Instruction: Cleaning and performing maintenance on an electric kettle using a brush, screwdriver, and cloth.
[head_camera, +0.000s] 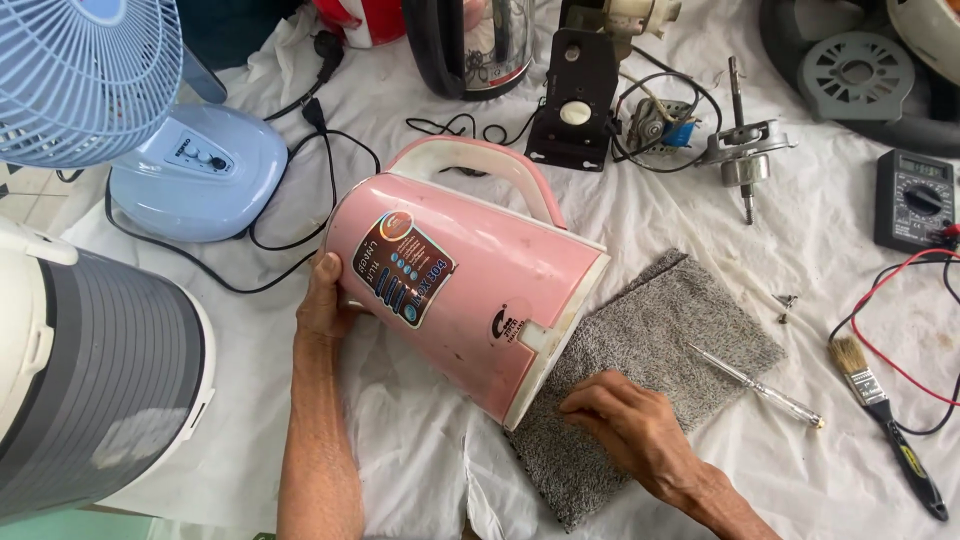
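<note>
A pink electric kettle with a white handle lies on its side on the white cloth. Its base end rests on a grey towel. My left hand grips the kettle's top end at the left. My right hand lies flat on the grey towel, fingertips close to the kettle's white base rim, holding nothing. A screwdriver with a clear handle lies on the towel's right edge, just beyond my right hand.
A blue table fan stands at the back left, a grey and white appliance at the left edge. A paintbrush, a multimeter with red and black leads, loose screws, a small motor and a black part lie around.
</note>
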